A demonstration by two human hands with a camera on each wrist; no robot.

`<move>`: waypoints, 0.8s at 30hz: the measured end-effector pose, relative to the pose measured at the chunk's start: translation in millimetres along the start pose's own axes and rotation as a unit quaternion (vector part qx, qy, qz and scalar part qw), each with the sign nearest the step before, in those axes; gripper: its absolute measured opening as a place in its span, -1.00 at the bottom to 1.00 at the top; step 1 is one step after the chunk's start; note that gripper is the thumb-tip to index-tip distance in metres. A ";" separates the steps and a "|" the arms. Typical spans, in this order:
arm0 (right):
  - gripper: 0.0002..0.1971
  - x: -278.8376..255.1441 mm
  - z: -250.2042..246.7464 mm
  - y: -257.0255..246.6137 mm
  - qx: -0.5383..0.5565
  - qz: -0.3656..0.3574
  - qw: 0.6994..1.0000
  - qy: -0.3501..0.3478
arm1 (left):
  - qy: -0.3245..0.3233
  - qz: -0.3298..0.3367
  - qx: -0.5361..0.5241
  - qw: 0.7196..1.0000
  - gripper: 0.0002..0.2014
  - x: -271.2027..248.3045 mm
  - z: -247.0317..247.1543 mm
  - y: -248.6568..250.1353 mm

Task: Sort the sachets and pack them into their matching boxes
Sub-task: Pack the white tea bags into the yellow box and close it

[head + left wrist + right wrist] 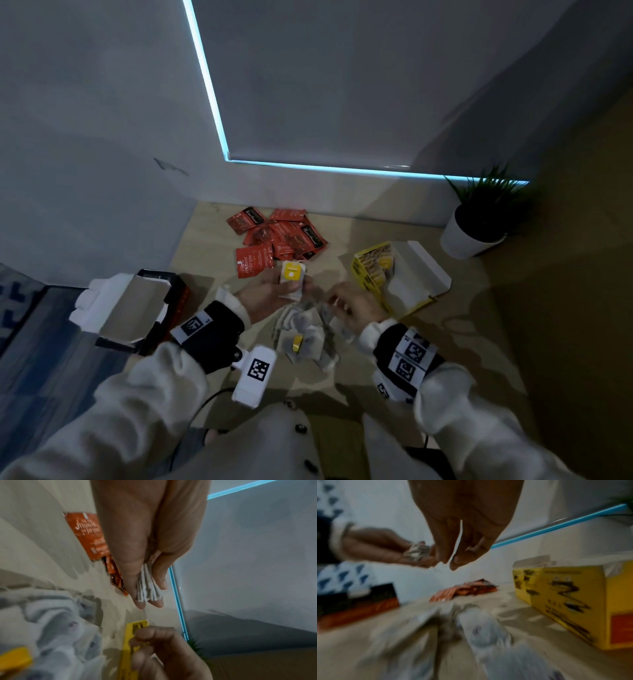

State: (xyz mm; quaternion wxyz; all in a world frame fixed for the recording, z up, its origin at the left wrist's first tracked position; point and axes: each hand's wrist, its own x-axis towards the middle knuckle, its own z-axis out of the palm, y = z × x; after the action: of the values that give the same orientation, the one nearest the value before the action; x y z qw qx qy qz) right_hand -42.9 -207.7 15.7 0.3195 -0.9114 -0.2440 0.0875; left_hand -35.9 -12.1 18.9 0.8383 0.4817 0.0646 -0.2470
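Landmark = loose pile of grey tea bags on the table, nearest the person. Right hand hovers just above the pile's right edge, fingers curled down; thumb and forefinger pinch something thin and pale, likely a tag or string, too blurred in the right wrist view to tell which. Left hand sits just above the pile's far-left edge, thumb and fingers clamped on a stack of tea bags with a yellow tag on top; left wrist view shows the white edges fanned between the fingertips. Left of the pile: black-and-red box, flaps open, tilted. Right of the pile and slightly farther: yellow box, lid folded back, tea bags already packed inside. Beyond the pile, past the left hand: heap of red sachets, none in a box. Farthest, beyond the yellow box: potted plant by the wall.
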 end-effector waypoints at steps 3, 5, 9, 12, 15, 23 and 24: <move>-0.56 -8.5 30.3 -0.1 -0.096 -0.131 0.975 -0.154 | 0.012 0.000 -0.005 1.000 -0.42 -0.7 -12.5 -9.1; -0.29 -11.8 47.5 6.2 -0.199 -0.208 0.939 -0.186 | 0.025 -0.010 -0.006 1.000 -0.38 0.4 -19.2 -16.2; -0.38 -7.2 50.2 2.0 -0.250 -0.231 0.924 -0.173 | 0.034 -0.048 -0.015 0.998 -0.44 1.6 -21.1 -19.3; -0.70 -6.4 42.6 7.6 -0.136 -0.224 0.957 -0.127 | 0.085 -0.088 -0.033 0.992 -0.66 2.8 -16.4 -15.8; -0.80 -4.2 16.9 3.5 0.031 -0.106 0.990 -0.085 | 0.082 -0.126 -0.034 0.988 -0.39 1.6 -14.8 -10.3; -0.75 30.8 -39.7 -18.9 0.082 0.044 0.986 -0.138 | -0.041 -0.188 0.039 0.981 -0.26 3.4 21.2 -10.9; -0.73 35.4 -41.1 -19.3 0.081 0.056 0.984 -0.148 | -0.046 -0.189 0.033 0.980 -0.25 5.0 23.6 -11.7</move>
State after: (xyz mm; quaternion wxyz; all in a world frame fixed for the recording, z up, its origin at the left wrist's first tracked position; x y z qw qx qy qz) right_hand -6.8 -199.1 59.7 0.3468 -0.8719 -0.2297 0.2585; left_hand -40.2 -38.5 20.5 0.7622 0.4765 0.1074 -0.4249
